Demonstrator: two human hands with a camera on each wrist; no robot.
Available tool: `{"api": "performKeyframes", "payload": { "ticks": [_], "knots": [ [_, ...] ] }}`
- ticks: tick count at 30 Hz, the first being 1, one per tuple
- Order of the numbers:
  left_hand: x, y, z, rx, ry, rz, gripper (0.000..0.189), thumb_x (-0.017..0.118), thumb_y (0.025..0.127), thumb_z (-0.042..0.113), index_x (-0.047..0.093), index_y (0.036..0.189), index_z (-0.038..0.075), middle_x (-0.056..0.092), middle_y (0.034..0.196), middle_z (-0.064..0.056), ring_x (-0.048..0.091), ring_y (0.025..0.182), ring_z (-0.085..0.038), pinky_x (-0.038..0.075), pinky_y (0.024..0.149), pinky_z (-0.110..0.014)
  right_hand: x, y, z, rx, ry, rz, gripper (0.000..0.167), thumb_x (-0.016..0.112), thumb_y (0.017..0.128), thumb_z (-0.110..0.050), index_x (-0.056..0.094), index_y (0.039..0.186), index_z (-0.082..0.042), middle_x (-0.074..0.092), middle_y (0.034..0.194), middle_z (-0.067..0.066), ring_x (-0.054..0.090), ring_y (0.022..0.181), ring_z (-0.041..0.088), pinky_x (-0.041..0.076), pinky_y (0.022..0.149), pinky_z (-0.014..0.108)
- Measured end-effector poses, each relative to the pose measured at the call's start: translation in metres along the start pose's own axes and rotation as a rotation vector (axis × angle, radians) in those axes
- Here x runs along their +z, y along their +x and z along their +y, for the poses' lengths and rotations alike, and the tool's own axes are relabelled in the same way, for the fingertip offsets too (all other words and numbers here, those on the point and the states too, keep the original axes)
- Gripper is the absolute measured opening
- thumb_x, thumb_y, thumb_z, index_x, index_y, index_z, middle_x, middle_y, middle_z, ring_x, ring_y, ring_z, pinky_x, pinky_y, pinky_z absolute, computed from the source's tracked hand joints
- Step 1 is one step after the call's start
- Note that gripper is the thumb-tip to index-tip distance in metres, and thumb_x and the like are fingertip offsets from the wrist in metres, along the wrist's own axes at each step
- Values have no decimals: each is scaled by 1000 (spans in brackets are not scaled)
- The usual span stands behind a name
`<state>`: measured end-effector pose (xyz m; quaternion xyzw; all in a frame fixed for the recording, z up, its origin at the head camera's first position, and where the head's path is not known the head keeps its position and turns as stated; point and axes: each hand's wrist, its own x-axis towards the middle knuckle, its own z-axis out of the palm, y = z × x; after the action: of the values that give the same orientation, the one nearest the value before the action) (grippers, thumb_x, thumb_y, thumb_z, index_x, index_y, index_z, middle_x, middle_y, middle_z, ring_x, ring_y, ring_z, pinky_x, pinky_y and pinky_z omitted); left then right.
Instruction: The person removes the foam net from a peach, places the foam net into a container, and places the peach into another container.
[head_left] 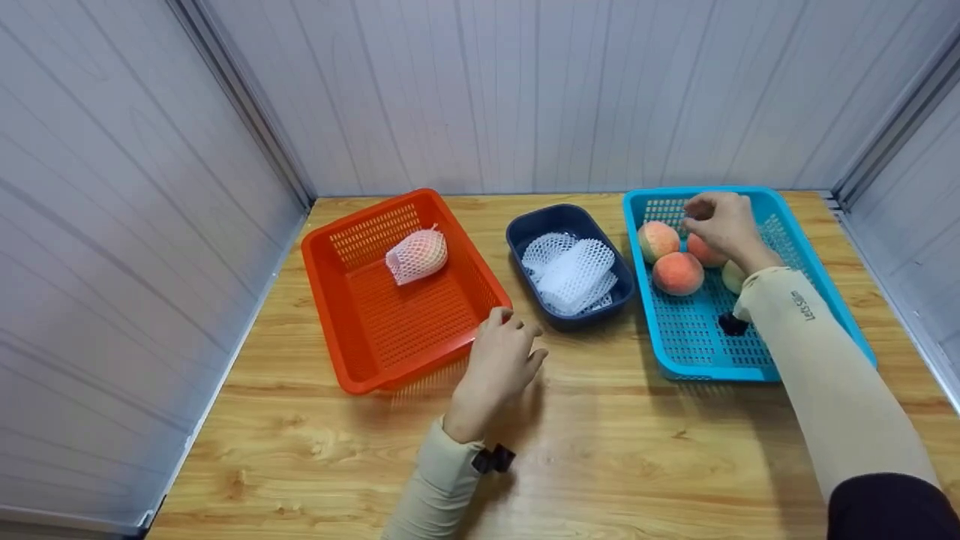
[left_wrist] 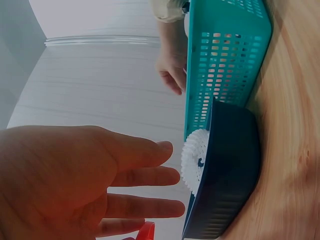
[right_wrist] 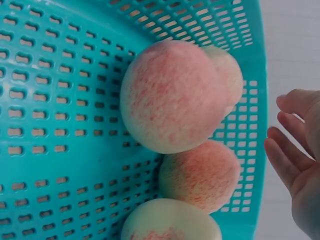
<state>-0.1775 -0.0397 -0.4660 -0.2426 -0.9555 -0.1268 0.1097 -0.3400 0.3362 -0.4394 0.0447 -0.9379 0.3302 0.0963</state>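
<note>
My right hand [head_left: 724, 225] hovers over the blue basket [head_left: 679, 367], fingers bent loosely with nothing in them. Below it lie several peaches, among them a pinkish peach [head_left: 678, 274] and a yellow-orange peach [head_left: 659, 241]; the right wrist view shows a large peach [right_wrist: 172, 97] close up. My left hand [head_left: 499, 356] is beside the near right corner of the red basket [head_left: 352, 379], its fingers relaxed and holding nothing. Inside that basket lies a peach in a white foam net [head_left: 418, 256]. White foam nets [head_left: 574, 274] are heaped in the dark blue bin [head_left: 574, 322] between the baskets.
All three containers stand on a wood-grain table [head_left: 585, 465]. Pale panel walls [head_left: 495, 97] enclose the table at the back and both sides. The dark bin stands close to the blue basket's left side.
</note>
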Motion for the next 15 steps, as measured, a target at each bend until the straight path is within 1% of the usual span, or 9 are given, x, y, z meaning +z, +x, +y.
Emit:
{"api": "performKeyframes", "payload": {
  "ticks": [2,3,6,8,11,15],
  "knots": [
    [0,-1,0,3,-2,1,25,71,87,32,73,106,15,69,100,-4,48,114,-32,41,94,-45,0,0,-5,-18,-2,24,24,63,93,-12,66,113,0,67,104,19,64,91,31,54,74,37],
    [0,-1,0,6,-1,3,25,71,87,32,73,106,16,69,100,-4,48,114,-31,41,94,-45,0,-1,-7,-32,-6,38,23,63,93,-14,67,111,-1,68,101,18,65,87,30,53,69,31],
    [1,-2,-1,11,6,9,24,71,87,32,73,105,16,70,99,-3,49,113,-31,41,94,-45,-1,-2,-16,-77,-22,75,22,66,92,-20,70,105,-3,69,93,15,65,78,25,47,59,19],
    [2,-2,-1,11,10,9,24,71,87,32,73,105,16,69,99,-3,48,114,-31,41,94,-45,-2,-4,-23,-110,-29,100,21,67,92,-24,72,99,-4,69,86,13,62,73,21,43,56,17],
    [2,-1,-1,9,11,5,24,72,87,32,73,105,16,70,100,-3,48,114,-31,41,94,-46,-4,-8,-34,-171,-42,138,20,69,91,-26,74,92,-6,67,73,9,57,63,16,41,54,18],
    [2,-1,-2,20,20,16,23,72,87,32,74,103,16,70,99,-3,48,114,-31,42,93,-46,-9,-16,-51,-309,-70,188,17,72,89,-22,74,85,-6,60,60,3,50,50,9,38,50,19]
  ]
}}
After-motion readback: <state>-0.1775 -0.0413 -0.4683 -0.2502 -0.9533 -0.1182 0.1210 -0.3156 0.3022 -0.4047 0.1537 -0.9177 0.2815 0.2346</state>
